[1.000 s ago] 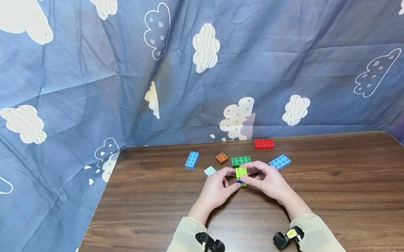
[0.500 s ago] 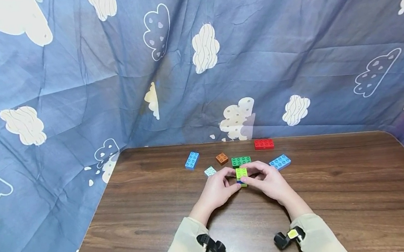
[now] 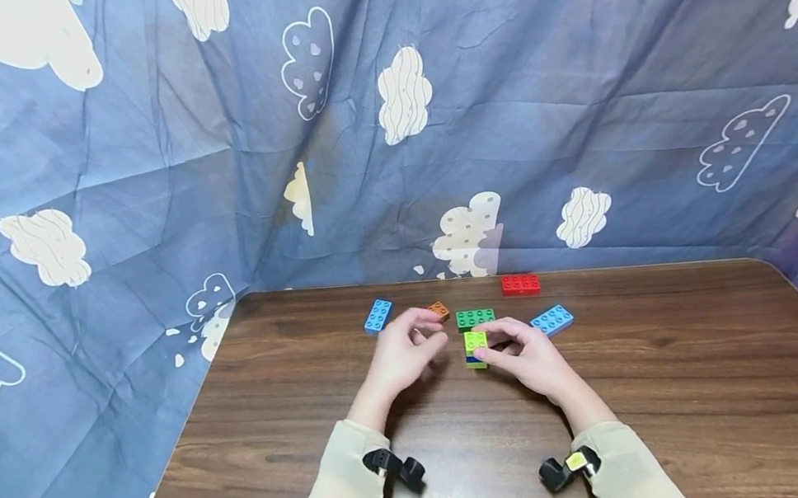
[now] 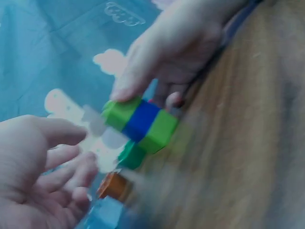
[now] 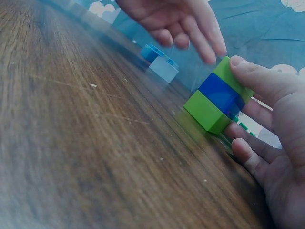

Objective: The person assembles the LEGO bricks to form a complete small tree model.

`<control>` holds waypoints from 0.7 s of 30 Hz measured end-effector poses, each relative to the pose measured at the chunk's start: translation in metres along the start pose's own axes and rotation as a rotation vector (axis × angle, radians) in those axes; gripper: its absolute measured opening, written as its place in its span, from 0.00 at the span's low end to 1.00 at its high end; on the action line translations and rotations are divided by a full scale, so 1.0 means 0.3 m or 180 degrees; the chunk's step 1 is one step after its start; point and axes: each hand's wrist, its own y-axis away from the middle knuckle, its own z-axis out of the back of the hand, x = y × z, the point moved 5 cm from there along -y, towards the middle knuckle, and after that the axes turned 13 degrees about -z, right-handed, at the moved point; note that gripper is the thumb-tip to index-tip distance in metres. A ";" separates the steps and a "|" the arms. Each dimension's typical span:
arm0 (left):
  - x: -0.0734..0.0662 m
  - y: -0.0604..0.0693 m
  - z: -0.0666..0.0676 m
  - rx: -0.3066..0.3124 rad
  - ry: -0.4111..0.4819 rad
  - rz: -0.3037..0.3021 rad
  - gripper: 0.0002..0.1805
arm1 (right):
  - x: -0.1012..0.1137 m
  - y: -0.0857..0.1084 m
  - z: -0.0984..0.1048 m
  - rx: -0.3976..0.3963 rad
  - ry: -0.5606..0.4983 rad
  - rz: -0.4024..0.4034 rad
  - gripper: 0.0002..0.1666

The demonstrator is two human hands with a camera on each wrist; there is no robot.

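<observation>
A three-brick stack [image 3: 475, 341], lime green over dark blue over lime green, stands on the table. My right hand [image 3: 530, 359] grips it by the top brick, the thumb [image 5: 252, 71] pressing the near face. To the left, my left hand [image 3: 399, 358] is apart from the stack, with fingers loosely bent and nothing seen in them. It hovers by the pale blue brick [image 5: 163, 70], which the hand hides in the head view. The brown brick [image 3: 440, 311] lies just beyond its fingertips, partly covered.
Behind the stack lies a green brick [image 3: 476, 319], with a red brick [image 3: 520, 285] farther back. Blue bricks lie at the left [image 3: 378, 315] and right [image 3: 553, 320]. A cloud-print cloth [image 3: 501, 103] hangs along the back of the wooden table [image 3: 684, 380].
My left hand has let go of the stack and moved left and slightly away from me, over the pale blue brick. My right hand still holds the stack in place.
</observation>
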 end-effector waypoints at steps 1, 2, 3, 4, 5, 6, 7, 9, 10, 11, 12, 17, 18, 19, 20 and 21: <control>0.006 -0.002 0.026 -0.0212 -0.0057 -0.0018 0.16 | -0.001 0.000 0.000 -0.0004 0.0014 -0.0003 0.22; 0.012 -0.004 0.052 -0.0431 -0.0128 -0.0030 0.15 | 0.000 0.000 0.000 -0.0005 0.0018 -0.0002 0.22; 0.021 -0.003 0.078 -0.0640 -0.0195 -0.0035 0.14 | 0.000 0.001 0.000 -0.0008 0.0028 0.0005 0.22; 0.031 -0.001 0.101 -0.0829 -0.0265 -0.0038 0.14 | 0.001 0.001 0.000 -0.0010 0.0033 0.0009 0.22; 0.042 0.002 0.123 -0.0991 -0.0339 -0.0029 0.15 | 0.001 0.002 0.001 -0.0015 0.0036 0.0014 0.22; 0.053 0.006 0.142 -0.1120 -0.0409 -0.0008 0.15 | 0.002 0.003 0.002 -0.0019 0.0037 0.0013 0.22; 0.065 0.010 0.159 -0.1217 -0.0472 0.0005 0.16 | 0.004 0.003 0.001 -0.0017 0.0036 0.0009 0.22; 0.086 0.019 0.184 -0.1333 -0.0556 0.0000 0.18 | 0.006 0.003 0.001 -0.0021 0.0038 -0.0007 0.22; 0.096 0.023 0.194 -0.1357 -0.0592 -0.0010 0.19 | 0.008 0.003 0.001 -0.0025 0.0037 -0.0013 0.22; 0.105 0.026 0.201 -0.1366 -0.0617 -0.0018 0.20 | 0.009 0.002 0.001 -0.0028 0.0040 -0.0018 0.22; 0.114 0.030 0.206 -0.1367 -0.0638 -0.0024 0.21 | 0.011 0.003 0.001 -0.0028 0.0050 -0.0012 0.22; 0.158 0.042 0.209 -0.1213 -0.0757 0.0043 0.26 | 0.012 0.004 0.003 -0.0027 0.0051 -0.0026 0.23; 0.165 0.045 0.207 -0.1158 -0.0787 0.0076 0.27 | 0.012 0.004 0.002 -0.0021 0.0052 -0.0033 0.23; 0.172 0.046 0.204 -0.1101 -0.0816 0.0105 0.29 | 0.011 0.003 0.002 -0.0018 0.0043 -0.0048 0.23; 0.177 0.047 0.202 -0.1040 -0.0841 0.0130 0.30 | 0.010 0.003 0.001 -0.0015 0.0034 -0.0062 0.23; 0.182 0.048 0.200 -0.0983 -0.0856 0.0151 0.32 | 0.010 0.002 0.001 -0.0011 0.0037 -0.0059 0.23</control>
